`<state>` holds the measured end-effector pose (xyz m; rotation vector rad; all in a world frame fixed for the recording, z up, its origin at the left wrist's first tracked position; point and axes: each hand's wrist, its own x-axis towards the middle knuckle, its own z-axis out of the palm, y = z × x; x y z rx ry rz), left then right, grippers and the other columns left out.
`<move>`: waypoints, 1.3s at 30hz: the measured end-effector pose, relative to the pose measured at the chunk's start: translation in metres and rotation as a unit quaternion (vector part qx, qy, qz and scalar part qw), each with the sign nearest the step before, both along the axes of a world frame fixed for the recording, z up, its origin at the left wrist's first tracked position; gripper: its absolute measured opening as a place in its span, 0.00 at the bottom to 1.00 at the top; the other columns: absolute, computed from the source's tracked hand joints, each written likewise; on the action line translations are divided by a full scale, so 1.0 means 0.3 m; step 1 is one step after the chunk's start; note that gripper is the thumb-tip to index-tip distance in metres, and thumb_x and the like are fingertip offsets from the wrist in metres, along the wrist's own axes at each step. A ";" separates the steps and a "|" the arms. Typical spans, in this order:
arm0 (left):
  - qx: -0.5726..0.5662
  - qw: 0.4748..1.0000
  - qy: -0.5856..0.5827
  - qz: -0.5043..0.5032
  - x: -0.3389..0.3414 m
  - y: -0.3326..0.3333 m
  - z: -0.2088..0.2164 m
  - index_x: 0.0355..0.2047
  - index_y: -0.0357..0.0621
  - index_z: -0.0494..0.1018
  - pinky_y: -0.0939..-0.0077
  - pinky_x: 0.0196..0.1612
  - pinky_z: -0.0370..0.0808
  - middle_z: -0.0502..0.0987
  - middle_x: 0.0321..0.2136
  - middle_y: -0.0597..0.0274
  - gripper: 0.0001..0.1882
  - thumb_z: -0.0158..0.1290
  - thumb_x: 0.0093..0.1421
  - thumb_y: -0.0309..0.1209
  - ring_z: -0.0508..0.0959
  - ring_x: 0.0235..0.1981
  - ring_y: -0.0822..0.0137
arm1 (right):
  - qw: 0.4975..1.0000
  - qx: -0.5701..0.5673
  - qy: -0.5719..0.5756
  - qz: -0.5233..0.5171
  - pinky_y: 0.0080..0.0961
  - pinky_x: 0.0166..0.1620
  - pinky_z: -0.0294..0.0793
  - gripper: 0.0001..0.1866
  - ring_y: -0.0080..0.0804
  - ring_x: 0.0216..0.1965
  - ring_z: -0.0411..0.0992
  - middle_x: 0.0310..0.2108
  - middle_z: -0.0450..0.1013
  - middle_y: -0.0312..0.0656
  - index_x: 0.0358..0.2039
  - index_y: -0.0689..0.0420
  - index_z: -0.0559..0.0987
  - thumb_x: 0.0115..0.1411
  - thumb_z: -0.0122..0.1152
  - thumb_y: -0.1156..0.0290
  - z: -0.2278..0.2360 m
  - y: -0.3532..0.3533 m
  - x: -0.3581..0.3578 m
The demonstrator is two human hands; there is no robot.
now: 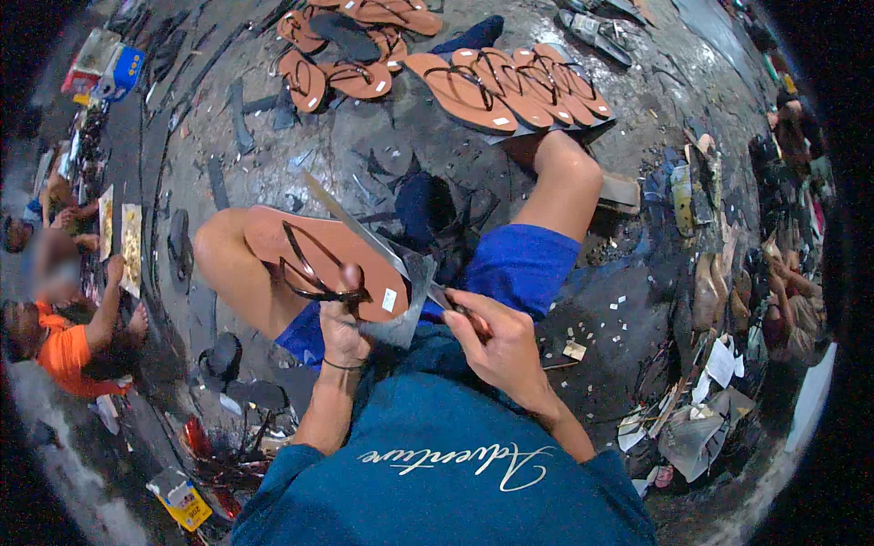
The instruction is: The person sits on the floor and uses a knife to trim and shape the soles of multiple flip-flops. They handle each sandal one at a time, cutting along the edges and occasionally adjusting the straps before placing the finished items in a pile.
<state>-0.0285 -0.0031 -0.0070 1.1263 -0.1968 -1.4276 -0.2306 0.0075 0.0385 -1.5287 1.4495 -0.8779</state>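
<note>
A brown flip-flop [344, 247] with dark straps and a small white sticker lies slantwise over my lap. A grey sole sheet [419, 275] sits under it and sticks out past its edge. My left hand [345, 338] grips the flip-flop near the heel end, its thumb on top by the strap; the fingers beneath are hidden. In my right hand [501, 338] is a knife [475, 322] with a brownish handle. Its blade points at the sheet's edge beside the heel; whether it touches cannot be made out.
Ahead on the right, several finished-looking brown flip-flops [510, 86] lie in a row on a dark sheet. More brown flip-flops [364, 80] are heaped ahead. Dark scraps [238, 116] litter the floor. At left sits a person in an orange shirt [66, 350]; a blue box [120, 73] stands beyond.
</note>
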 end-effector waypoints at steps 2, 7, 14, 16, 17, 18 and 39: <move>0.024 0.999 -0.034 -0.032 0.033 0.046 -0.015 0.51 0.44 0.68 0.68 0.48 0.74 0.75 0.41 0.65 0.21 0.58 0.60 0.37 0.75 0.43 0.66 | 0.999 -0.032 -0.024 0.015 0.20 0.24 0.68 0.13 0.22 0.19 0.68 0.24 0.76 0.45 0.42 0.63 0.80 0.57 0.65 0.72 -0.022 -0.035 0.049; 0.014 0.983 -0.118 -0.139 0.128 0.171 -0.018 0.50 0.39 0.69 0.72 0.42 0.76 0.75 0.42 0.63 0.24 0.61 0.56 0.36 0.77 0.40 0.69 | 0.991 -0.002 -0.124 0.055 0.19 0.23 0.65 0.13 0.18 0.19 0.65 0.24 0.74 0.39 0.43 0.62 0.79 0.63 0.59 0.67 -0.118 -0.157 0.163; -0.073 0.845 -0.230 -0.478 0.317 -0.010 0.064 0.59 0.33 0.62 0.65 0.58 0.67 0.72 0.51 0.56 0.40 0.67 0.48 0.32 0.69 0.56 0.65 | 0.974 0.075 -0.182 0.113 0.27 0.30 0.74 0.21 0.24 0.23 0.72 0.22 0.76 0.45 0.32 0.65 0.80 0.52 0.71 0.58 -0.032 -0.339 0.208; -0.138 0.982 -0.033 -0.127 0.207 -0.118 0.200 0.57 0.38 0.65 0.71 0.52 0.73 0.74 0.48 0.58 0.29 0.60 0.56 0.32 0.73 0.53 0.63 | 0.970 -0.007 -0.215 0.112 0.27 0.34 0.75 0.24 0.26 0.29 0.75 0.29 0.77 0.47 0.43 0.63 0.78 0.53 0.71 0.58 -0.013 -0.307 0.262; -0.113 0.983 -0.100 -0.106 0.217 -0.152 0.206 0.56 0.39 0.66 0.71 0.51 0.73 0.75 0.47 0.59 0.27 0.58 0.58 0.34 0.74 0.51 0.64 | 0.964 -0.071 -0.239 0.090 0.27 0.36 0.75 0.27 0.27 0.32 0.75 0.32 0.77 0.48 0.47 0.62 0.76 0.53 0.70 0.58 0.014 -0.288 0.279; -0.086 0.979 -0.165 -0.078 0.235 -0.177 0.205 0.55 0.39 0.67 0.72 0.50 0.74 0.75 0.46 0.59 0.25 0.56 0.60 0.35 0.75 0.49 0.66 | 0.967 -0.077 -0.233 0.073 0.27 0.40 0.76 0.28 0.29 0.36 0.77 0.38 0.77 0.50 0.53 0.61 0.72 0.56 0.68 0.61 0.048 -0.270 0.261; -0.027 0.936 -0.260 -0.235 0.256 -0.047 0.322 0.56 0.38 0.59 0.73 0.50 0.68 0.71 0.42 0.65 0.27 0.53 0.63 0.38 0.71 0.43 0.72 | 0.971 -0.121 0.030 0.201 0.25 0.26 0.75 0.16 0.31 0.23 0.76 0.30 0.79 0.42 0.42 0.56 0.81 0.52 0.71 0.67 0.168 -0.182 -0.023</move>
